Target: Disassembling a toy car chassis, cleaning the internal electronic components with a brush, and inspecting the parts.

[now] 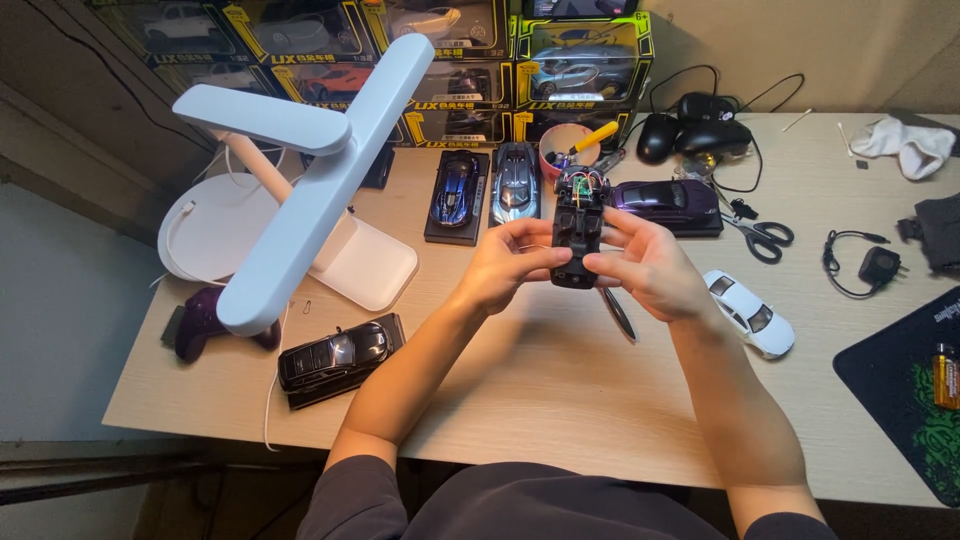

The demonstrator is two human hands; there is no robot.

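While both hands meet over the middle of the pale wooden desk, the left hand and right hand have their fingers clamped on a black toy car chassis, its wiring showing at 12 o'clock. At 9 o'clock stands a white desk lamp; a black model car lies at 8 o'clock and a white model car at 3 o'clock. Boxed model cars line the beige wall at 12 o'clock, with scissors at 2 o'clock. A dark mat sits at 4 o'clock.
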